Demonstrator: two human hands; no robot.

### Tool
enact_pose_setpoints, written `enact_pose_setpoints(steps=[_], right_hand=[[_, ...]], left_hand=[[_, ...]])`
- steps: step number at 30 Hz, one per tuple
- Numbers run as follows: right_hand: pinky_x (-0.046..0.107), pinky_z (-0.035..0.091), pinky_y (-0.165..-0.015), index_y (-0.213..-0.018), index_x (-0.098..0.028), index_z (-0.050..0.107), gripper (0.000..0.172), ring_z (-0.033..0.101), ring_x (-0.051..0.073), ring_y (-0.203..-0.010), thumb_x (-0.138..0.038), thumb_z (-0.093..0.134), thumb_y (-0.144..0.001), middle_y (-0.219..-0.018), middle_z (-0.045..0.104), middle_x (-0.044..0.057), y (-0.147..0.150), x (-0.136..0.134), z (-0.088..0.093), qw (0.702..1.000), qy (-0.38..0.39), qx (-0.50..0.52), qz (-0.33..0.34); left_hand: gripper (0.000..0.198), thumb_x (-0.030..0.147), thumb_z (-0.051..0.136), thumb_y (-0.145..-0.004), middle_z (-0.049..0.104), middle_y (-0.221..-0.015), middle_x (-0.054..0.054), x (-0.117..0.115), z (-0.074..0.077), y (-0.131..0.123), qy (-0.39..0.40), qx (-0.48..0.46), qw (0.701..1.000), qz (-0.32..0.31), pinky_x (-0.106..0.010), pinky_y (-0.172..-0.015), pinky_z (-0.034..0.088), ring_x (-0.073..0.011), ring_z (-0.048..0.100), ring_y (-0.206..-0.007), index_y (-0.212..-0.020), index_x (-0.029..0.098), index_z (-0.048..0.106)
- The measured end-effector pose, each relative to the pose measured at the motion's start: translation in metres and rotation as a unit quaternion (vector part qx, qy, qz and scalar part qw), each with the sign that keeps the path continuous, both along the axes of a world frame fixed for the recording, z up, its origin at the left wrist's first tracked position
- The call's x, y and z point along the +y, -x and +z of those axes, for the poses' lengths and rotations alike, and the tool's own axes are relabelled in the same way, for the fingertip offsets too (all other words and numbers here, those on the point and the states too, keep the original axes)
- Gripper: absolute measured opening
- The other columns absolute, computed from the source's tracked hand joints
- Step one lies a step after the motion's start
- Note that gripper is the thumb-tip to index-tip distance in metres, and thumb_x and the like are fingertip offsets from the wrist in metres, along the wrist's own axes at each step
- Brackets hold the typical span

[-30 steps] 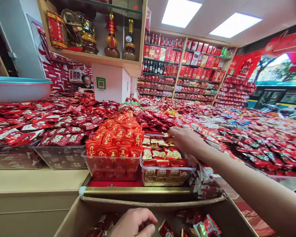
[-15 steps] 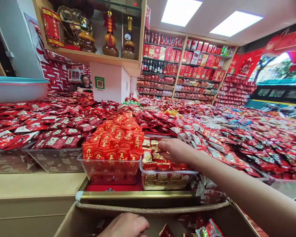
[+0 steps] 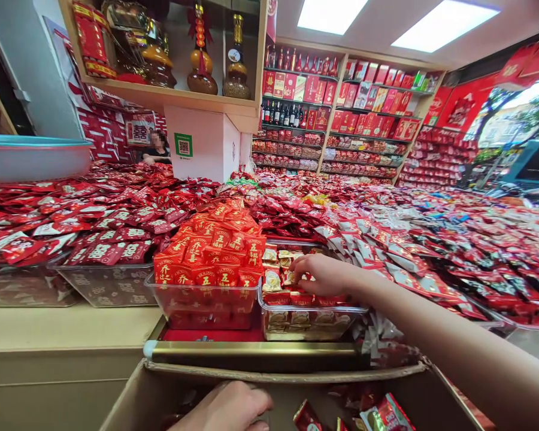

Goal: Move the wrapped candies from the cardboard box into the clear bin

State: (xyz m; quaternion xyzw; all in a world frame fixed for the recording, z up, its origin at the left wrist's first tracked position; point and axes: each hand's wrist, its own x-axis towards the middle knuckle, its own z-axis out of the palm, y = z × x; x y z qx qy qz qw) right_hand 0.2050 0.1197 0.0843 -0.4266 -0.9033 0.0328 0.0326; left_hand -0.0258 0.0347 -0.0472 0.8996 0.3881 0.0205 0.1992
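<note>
My right hand (image 3: 327,276) reaches over a clear plastic bin (image 3: 312,310) of gold-and-red snack packets (image 3: 272,279) arranged in rows. Its fingers are bent down and drawn together at the packets; whatever they hold is hidden under the hand. Low in the view, my left hand (image 3: 229,408) is inside an open cardboard box (image 3: 287,376), its fingers curled together. I cannot make out what is in them. Loose red packets (image 3: 306,415) and a red-and-green packet (image 3: 388,413) lie in the box, right of that hand.
Left of the gold packets stands a bin heaped with orange-red packets (image 3: 213,257). Dark red packets (image 3: 117,239) and red-and-white packets (image 3: 368,245) pile up on either side. A brass-coloured rail (image 3: 256,349) runs between bins and box. A cabinet (image 3: 161,99) overhangs the left; a person (image 3: 156,148) is behind.
The view has tilted and shifted slightly. My right hand remains low over the gold-and-red packets, and my left hand stays in the cardboard box with its fingers curled.
</note>
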Motion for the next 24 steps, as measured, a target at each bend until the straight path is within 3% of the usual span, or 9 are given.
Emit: enact_pose_setpoints(steps=[2, 5, 9, 15, 18, 24], right_hand=[[0.020, 0.041, -0.070, -0.080, -0.017, 0.063, 0.025, 0.057, 0.014, -0.079, -0.010, 0.044, -0.067, -0.085, 0.065, 0.003, -0.001, 0.001, 0.003, 0.999, 0.000, -0.020, -0.028], [0.020, 0.041, -0.069, -0.088, -0.019, 0.061, 0.028, 0.058, 0.014, -0.080, -0.012, 0.040, -0.072, -0.089, 0.065, 0.003, -0.008, 0.010, 0.009, 0.988, -0.060, -0.075, -0.119], [0.025, 0.041, -0.066, -0.090, -0.012, 0.061, 0.027, 0.059, 0.021, -0.081, -0.011, 0.041, -0.072, -0.088, 0.064, 0.013, -0.022, 0.028, 0.012, 0.966, -0.094, -0.133, -0.201], [0.025, 0.042, -0.067, -0.086, -0.010, 0.063, 0.029, 0.059, 0.022, -0.083, -0.004, 0.040, -0.070, -0.088, 0.064, 0.015, -0.025, 0.038, 0.008, 0.952, -0.083, -0.183, -0.233], [0.025, 0.040, -0.074, -0.089, -0.009, 0.062, 0.030, 0.057, 0.021, -0.091, -0.004, 0.037, -0.073, -0.094, 0.063, 0.016, -0.024, 0.041, 0.007, 0.949, -0.085, -0.190, -0.238], [0.029, 0.044, -0.069, -0.096, -0.010, 0.059, 0.028, 0.058, 0.021, -0.087, -0.009, 0.041, -0.075, -0.094, 0.062, 0.014, -0.027, 0.050, 0.000, 0.942, -0.061, -0.206, -0.259]], left_hand=[[0.025, 0.027, 0.050, -0.074, 0.063, -0.084, -0.001, 0.000, 0.004, 0.000, 0.007, -0.001, 1.000, -0.017, -0.025, -0.066, 0.043, -0.0201, 0.058, -0.078, -0.098, 0.031, 0.057], [0.024, 0.028, 0.048, -0.076, 0.064, -0.085, 0.000, 0.001, 0.006, 0.002, 0.011, -0.020, 0.999, -0.046, -0.024, -0.068, 0.043, -0.0191, 0.058, -0.079, -0.099, 0.031, 0.055], [0.021, 0.028, 0.047, -0.076, 0.065, -0.084, -0.001, 0.001, 0.005, 0.003, 0.007, -0.011, 0.999, -0.044, -0.023, -0.064, 0.042, -0.0196, 0.059, -0.078, -0.095, 0.029, 0.057], [0.016, 0.031, 0.044, -0.077, 0.064, -0.077, -0.001, -0.001, 0.004, 0.006, 0.001, 0.027, 0.999, -0.031, -0.025, -0.056, 0.041, -0.0212, 0.060, -0.072, -0.083, 0.027, 0.059], [0.016, 0.033, 0.043, -0.077, 0.064, -0.078, 0.000, 0.000, 0.003, 0.008, 0.003, 0.019, 0.999, -0.025, -0.025, -0.057, 0.041, -0.0209, 0.060, -0.073, -0.083, 0.028, 0.058], [0.019, 0.035, 0.043, -0.077, 0.064, -0.083, -0.001, 0.001, 0.003, 0.008, 0.013, 0.019, 1.000, -0.018, -0.025, -0.059, 0.041, -0.0215, 0.060, -0.077, -0.087, 0.029, 0.058]])
